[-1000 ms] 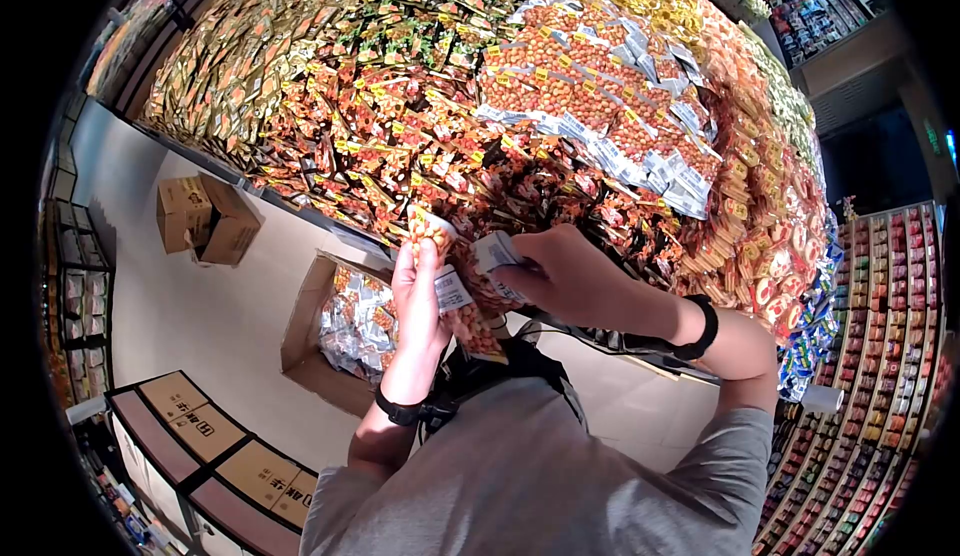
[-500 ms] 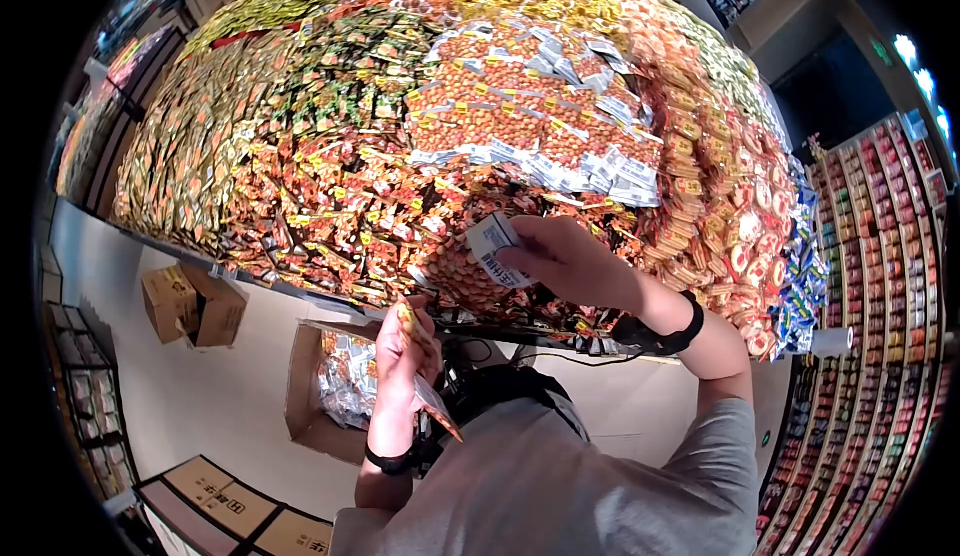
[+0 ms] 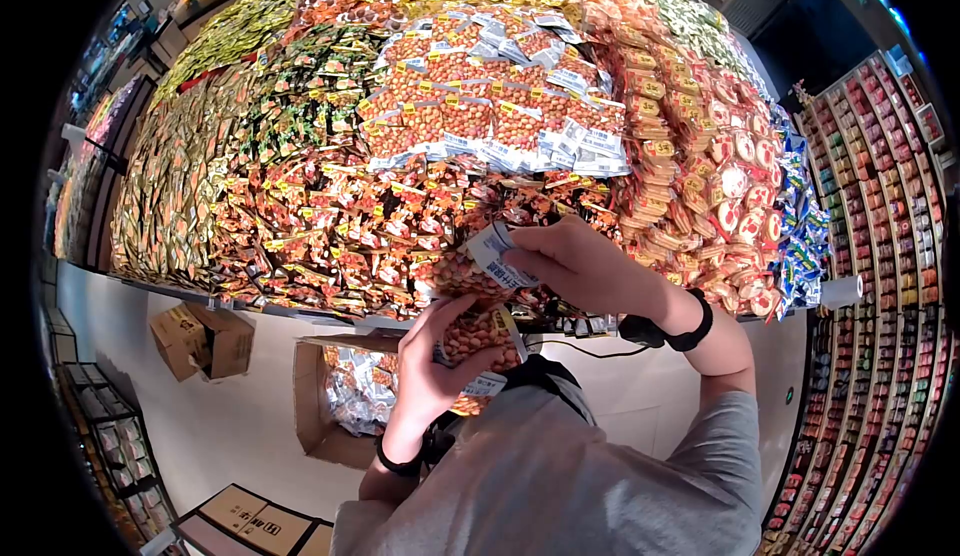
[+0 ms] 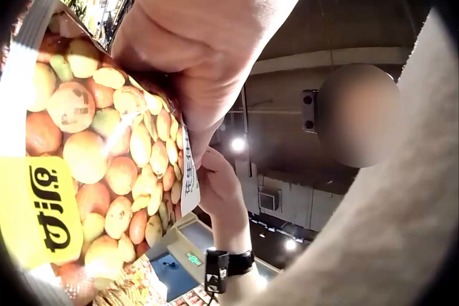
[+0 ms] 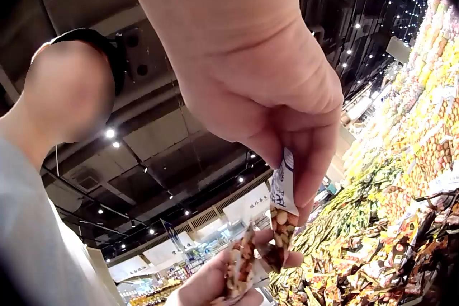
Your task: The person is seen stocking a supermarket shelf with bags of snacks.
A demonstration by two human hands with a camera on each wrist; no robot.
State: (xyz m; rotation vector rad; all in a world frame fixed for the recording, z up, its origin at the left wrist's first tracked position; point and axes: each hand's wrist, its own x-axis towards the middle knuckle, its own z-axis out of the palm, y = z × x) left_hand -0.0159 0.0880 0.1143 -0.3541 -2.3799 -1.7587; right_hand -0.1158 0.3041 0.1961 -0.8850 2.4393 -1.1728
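In the head view my left hand [image 3: 425, 366] holds a clear packet of nuts [image 3: 478, 336] low in front of my body, thumb across its face. My right hand [image 3: 575, 264] pinches another nut packet [image 3: 455, 278] by its white and blue printed end, just above and to the right. The left fingertips are right at the lower part of that second packet. Close up in the left wrist view, the left packet [image 4: 93, 148] shows round nuts and a yellow label. The right wrist view has both packets close together, the right one [image 5: 284, 220] hanging from the fingers.
A wide sloping display of snack packets [image 3: 300, 216] lies ahead, with a pile of similar nut packets [image 3: 480, 96] on it. Below left stand an open carton [image 3: 310, 396] with packets inside and a smaller cardboard box [image 3: 215, 341]. Shelves [image 3: 870, 256] line the right side.
The left hand dropped away from the right, its packet turning edge-on, then came back up with the packet's face showing. The right hand keeps its pinch on the other packet.
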